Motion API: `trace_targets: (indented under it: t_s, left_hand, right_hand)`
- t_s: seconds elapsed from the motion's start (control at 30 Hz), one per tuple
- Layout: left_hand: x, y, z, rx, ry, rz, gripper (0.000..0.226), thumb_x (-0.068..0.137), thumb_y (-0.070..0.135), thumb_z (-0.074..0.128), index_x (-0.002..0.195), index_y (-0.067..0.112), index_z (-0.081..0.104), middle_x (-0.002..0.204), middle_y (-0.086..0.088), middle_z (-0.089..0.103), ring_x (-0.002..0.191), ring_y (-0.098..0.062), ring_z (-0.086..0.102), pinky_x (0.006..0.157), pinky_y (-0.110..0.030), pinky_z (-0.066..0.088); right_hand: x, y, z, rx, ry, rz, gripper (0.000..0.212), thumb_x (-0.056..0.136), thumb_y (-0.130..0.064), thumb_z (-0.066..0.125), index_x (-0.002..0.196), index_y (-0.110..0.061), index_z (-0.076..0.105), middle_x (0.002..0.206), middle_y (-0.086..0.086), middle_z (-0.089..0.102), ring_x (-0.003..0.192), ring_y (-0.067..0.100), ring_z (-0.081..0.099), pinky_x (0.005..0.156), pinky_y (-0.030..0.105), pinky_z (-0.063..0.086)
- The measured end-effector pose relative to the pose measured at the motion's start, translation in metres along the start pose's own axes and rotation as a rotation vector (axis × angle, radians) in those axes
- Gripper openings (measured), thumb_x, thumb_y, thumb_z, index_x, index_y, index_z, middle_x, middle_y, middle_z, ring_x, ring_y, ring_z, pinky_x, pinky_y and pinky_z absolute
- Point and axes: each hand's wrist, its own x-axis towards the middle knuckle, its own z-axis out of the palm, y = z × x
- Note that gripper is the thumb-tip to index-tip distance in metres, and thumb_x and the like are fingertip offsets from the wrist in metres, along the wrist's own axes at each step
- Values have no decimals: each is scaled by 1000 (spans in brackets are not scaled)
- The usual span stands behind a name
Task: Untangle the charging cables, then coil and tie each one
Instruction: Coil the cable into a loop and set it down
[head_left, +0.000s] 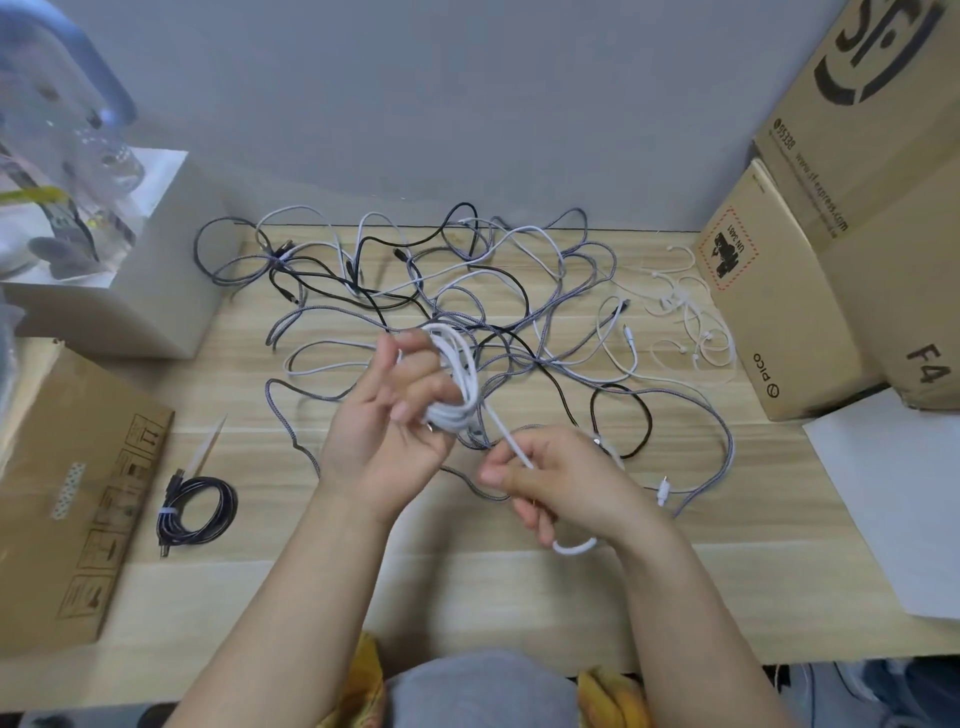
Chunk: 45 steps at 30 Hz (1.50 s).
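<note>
My left hand (395, 415) holds a white cable coil (457, 379) looped round its fingers, above the table's middle. The loose end of that white cable runs down to my right hand (550, 478), which pinches it; a short white loop (574, 548) sticks out below that hand. Behind both hands lies a tangle of grey, black and white cables (467, 291) spread over the wooden table (467, 587). A black cable, coiled and tied (195, 512), lies at the front left. Several white cable ties (691, 317) lie at the back right.
A flat cardboard box (72, 499) lies at the left and a white box (135, 270) stands at the back left. Large cardboard boxes (810, 270) stand at the right, with a white sheet (893, 499) in front of them. A single tie (208, 447) lies near the black coil.
</note>
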Motion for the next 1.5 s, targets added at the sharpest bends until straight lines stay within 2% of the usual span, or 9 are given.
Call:
trace_targets:
  t_s: [0.1, 0.23, 0.4, 0.53, 0.77, 0.97, 1.13, 1.3, 1.5]
  left_hand:
    - [8, 7, -5, 147, 223, 230, 20, 94, 14, 50, 98, -3, 59, 59, -6, 45, 53, -21, 45, 80, -38, 54]
    - [17, 0, -15, 755, 509, 420, 29, 98, 24, 32, 103, 6, 54, 51, 8, 39, 44, -7, 41, 73, -23, 54]
    - [12, -16, -20, 1509, 479, 186, 22, 100, 15, 34, 112, 6, 51, 55, 2, 54, 53, -7, 52, 59, -15, 42]
    - [4, -11, -23, 1903, 443, -148, 29, 97, 27, 48, 83, 5, 61, 52, 4, 55, 64, -18, 54, 66, -27, 42]
    - [-6, -5, -9, 1607, 323, -405, 55, 97, 49, 29, 74, 9, 60, 37, 5, 35, 43, -18, 32, 69, -36, 50]
    - [-10, 4, -4, 1102, -33, -542, 35, 83, 52, 61, 73, 19, 61, 41, 10, 31, 34, -3, 29, 58, -23, 51]
    - [0, -7, 7, 542, -328, -373, 27, 101, 28, 39, 93, 9, 58, 46, 7, 23, 38, -11, 21, 71, -26, 49]
    - [9, -4, 21, 379, -81, 57, 26, 98, 21, 45, 108, -1, 54, 60, -3, 40, 55, -20, 45, 91, -32, 46]
    - [18, -24, 18, 1041, 367, 325, 37, 84, 30, 41, 109, 6, 53, 51, 6, 47, 46, -8, 47, 69, -23, 53]
  right_hand:
    - [-5, -2, 3, -132, -153, 19, 4, 92, -17, 56, 90, -18, 60, 43, -3, 53, 31, 13, 46, 40, 20, 35]
    - [-8, -8, 11, -211, -227, 22, 7, 92, -16, 50, 96, -16, 56, 45, -3, 51, 33, 16, 40, 37, 17, 33]
    - [-9, -11, 15, -284, -164, -21, 10, 89, -16, 50, 89, -20, 60, 42, -7, 48, 37, 9, 40, 42, 18, 35]
    - [-11, -12, 7, -201, -17, -144, 18, 87, -18, 56, 79, -26, 70, 56, -2, 52, 49, 9, 44, 53, 27, 38]
    - [-12, -10, -8, -13, 127, -268, 10, 77, -20, 65, 76, -26, 73, 77, 11, 71, 74, 40, 59, 77, 55, 51]
    - [-13, -16, -8, 189, 225, -417, 22, 74, -5, 73, 73, -26, 77, 65, 13, 68, 53, 9, 49, 53, 17, 40]
    - [-8, -22, -1, 227, 358, -489, 20, 88, -4, 57, 105, -8, 67, 47, -21, 54, 49, -5, 51, 54, 5, 36]
    - [0, -13, 15, -102, 334, -385, 32, 87, -43, 48, 63, -23, 54, 50, -8, 33, 51, 5, 29, 51, 27, 25]
    - [-5, -17, 22, -517, 319, -355, 40, 83, -45, 40, 63, -12, 48, 49, 4, 31, 56, 21, 35, 53, 35, 31]
